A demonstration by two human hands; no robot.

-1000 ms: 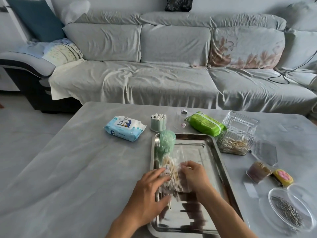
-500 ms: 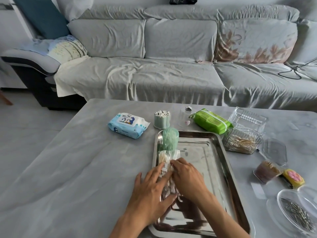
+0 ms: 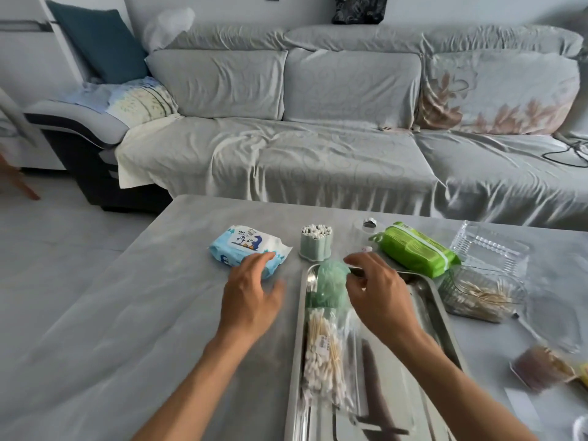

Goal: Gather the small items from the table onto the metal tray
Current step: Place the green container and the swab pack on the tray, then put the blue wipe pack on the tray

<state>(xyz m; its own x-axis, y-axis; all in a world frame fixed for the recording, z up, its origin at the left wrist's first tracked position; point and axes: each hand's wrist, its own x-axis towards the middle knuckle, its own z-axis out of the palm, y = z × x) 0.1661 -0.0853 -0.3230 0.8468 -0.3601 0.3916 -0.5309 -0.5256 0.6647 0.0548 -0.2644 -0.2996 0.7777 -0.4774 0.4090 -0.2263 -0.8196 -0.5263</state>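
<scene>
Though crinkled, clear swab bag [image 3: 324, 354] on tray [image 3: 440, 316]

The surface [image 3: 127, 329] lies bare across the lower left of the frame, giving open passage up to the blue wipes pack [image 3: 248, 249]. Between that pack and the metal tray [image 3: 445, 329] runs a narrow bare lane. Inside the tray, the swab bag [image 3: 324, 354] and green roll [image 3: 331, 284] fill its left side; its right half is free. At right, the green pack [image 3: 416, 249], clear boxes [image 3: 486, 249] and toothpick tub [image 3: 480, 294] crowd the tray's edge.
</scene>
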